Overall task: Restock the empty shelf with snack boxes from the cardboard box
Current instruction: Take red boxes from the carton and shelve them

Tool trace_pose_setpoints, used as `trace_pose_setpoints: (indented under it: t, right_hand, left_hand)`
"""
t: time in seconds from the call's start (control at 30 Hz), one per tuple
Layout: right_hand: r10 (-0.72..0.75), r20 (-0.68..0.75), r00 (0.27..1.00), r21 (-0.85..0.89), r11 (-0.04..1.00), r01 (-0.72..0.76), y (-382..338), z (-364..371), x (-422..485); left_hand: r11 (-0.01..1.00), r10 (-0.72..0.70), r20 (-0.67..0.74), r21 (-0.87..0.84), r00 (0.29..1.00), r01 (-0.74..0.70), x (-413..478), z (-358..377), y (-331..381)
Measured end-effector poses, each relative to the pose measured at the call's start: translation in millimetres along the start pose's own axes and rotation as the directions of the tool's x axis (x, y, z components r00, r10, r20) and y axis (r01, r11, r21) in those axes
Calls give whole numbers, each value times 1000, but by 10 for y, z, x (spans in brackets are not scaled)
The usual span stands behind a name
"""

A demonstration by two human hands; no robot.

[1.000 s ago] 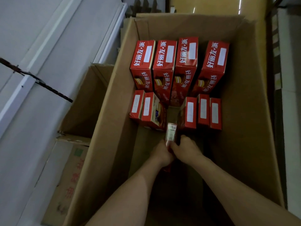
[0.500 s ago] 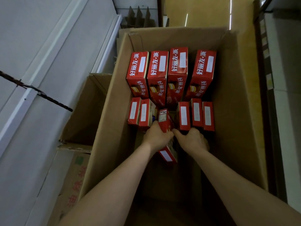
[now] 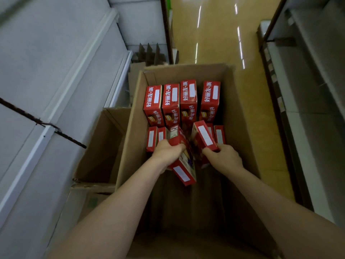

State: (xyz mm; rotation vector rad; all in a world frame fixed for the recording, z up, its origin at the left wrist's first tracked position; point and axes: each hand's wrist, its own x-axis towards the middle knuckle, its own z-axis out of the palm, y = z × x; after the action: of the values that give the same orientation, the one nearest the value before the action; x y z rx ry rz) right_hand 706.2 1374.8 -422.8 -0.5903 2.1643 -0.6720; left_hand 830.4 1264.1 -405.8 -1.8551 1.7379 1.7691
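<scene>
Head view: my left hand (image 3: pixel 167 153) grips the left box (image 3: pixel 183 171), right hand (image 3: pixel 225 158) the right box (image 3: pixel 204 137), both tilted inside the carton (image 3: pixel 134 143), long axes toward me. Shelf (image 3: pixel 56 81) lies to my left; left hand nearer.

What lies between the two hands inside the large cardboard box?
Head view: the left hand grips a tilted red snack box, the right hand a second red snack box; only those lie between.
</scene>
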Motion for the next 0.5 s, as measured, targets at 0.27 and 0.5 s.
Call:
trace_pose_setpoints:
  t: [0.27, 0.5]
  right_hand:
    - [-74, -207, 975, 354, 924, 146, -493, -970, -854]
    - [-208, -359, 910, 370, 863, 344, -705, -1691, -1596]
  left_hand:
    - [959, 117, 97, -268, 988, -88, -837, -251, 578]
    - [881, 243, 180, -453, 953, -139, -1454, -188, 1055]
